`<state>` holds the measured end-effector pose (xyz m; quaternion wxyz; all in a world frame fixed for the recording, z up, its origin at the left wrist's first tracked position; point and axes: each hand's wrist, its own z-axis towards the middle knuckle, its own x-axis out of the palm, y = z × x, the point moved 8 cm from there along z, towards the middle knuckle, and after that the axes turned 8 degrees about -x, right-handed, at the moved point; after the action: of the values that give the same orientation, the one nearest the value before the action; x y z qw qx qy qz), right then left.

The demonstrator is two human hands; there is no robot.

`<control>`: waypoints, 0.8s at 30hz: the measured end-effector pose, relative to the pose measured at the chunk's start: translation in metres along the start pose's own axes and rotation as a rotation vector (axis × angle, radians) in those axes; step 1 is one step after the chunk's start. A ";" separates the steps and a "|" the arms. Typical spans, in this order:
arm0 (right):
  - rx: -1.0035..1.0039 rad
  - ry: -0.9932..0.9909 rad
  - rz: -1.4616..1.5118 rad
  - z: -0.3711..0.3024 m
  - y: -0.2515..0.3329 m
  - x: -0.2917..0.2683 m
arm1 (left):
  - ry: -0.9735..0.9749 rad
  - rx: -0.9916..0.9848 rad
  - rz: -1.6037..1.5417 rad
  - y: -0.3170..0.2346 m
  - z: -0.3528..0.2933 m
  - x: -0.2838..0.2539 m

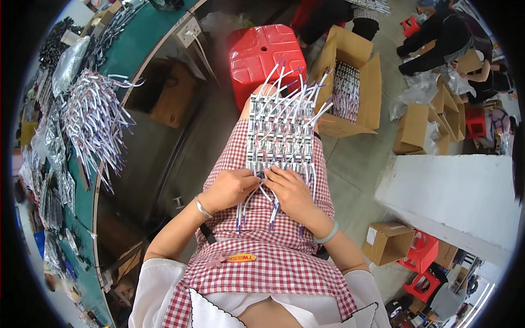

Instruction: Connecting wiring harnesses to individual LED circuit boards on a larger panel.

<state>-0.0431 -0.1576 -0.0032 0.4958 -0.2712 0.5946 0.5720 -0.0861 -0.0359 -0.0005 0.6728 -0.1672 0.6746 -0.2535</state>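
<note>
A flat bundle of small wired modules (279, 134), laid in rows with white and purple leads sticking out, rests on my lap over a red checked apron (257, 257). My left hand (229, 188) pinches the near edge of the bundle, fingers curled on the wires. My right hand (292, 191) lies beside it, fingers closed on leads at the same edge. Loose wire ends hang down between both hands.
A green workbench (87, 191) on my left carries piles of the same wired parts (93, 120). A red plastic stool (265, 54) stands ahead, an open cardboard box (350, 87) of modules beside it. More boxes and seated people are at the right.
</note>
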 end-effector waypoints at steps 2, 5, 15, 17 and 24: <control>0.078 -0.323 0.442 -0.002 -0.018 -0.023 | -0.042 -0.044 -0.348 0.007 0.009 -0.018; 0.401 -0.716 0.437 -0.018 -0.081 -0.052 | -0.097 -0.305 -0.495 0.027 0.025 -0.037; 0.578 -0.696 0.808 -0.012 -0.176 -0.021 | -0.131 -0.356 -0.396 0.019 0.110 -0.001; 0.506 -0.731 0.747 -0.020 -0.162 -0.030 | -0.141 -0.339 -0.374 0.011 0.129 0.007; 0.305 -0.613 0.283 -0.040 -0.119 -0.035 | -0.188 -0.194 -0.255 0.001 0.153 0.030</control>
<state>0.0641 -0.2281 -0.0269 0.6017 0.0748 0.5285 0.5942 0.0645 -0.0702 -0.0210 0.6759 -0.3386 0.6034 -0.2538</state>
